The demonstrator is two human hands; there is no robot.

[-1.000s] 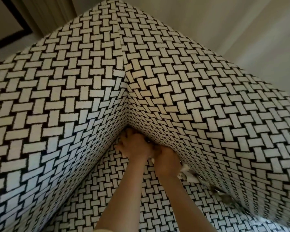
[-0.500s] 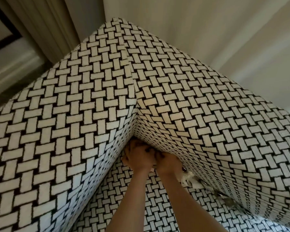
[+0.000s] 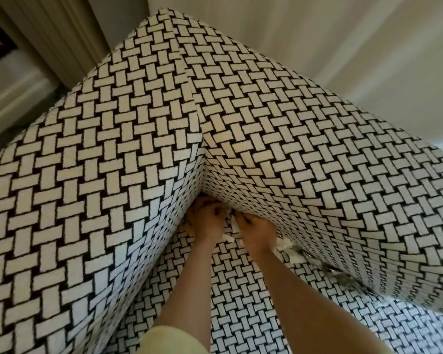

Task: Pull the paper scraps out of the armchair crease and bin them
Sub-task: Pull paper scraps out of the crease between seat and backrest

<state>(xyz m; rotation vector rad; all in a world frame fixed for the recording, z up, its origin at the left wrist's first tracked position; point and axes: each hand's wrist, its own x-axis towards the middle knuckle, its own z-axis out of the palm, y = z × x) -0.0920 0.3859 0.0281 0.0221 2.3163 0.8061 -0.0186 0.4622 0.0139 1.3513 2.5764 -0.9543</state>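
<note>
Digging into the armchair [image 3: 128, 154] corner where paper scraps [image 3: 228, 237] wedge, we curl our right hand [image 3: 257, 229] around some; our left hand [image 3: 207, 222] curls too, holding what we cannot tell.

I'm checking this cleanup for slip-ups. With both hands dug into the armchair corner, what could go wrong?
The paper scraps between the left hand and right hand may tear or slip deeper into the armchair crease. Other scraps rightwards along the crease might be overlooked, since both hands crowd the corner.

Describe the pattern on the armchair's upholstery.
Black-and-cream basketweave: pale rectangles on a dark ground, across the whole armchair; the head view shows it best.
</note>
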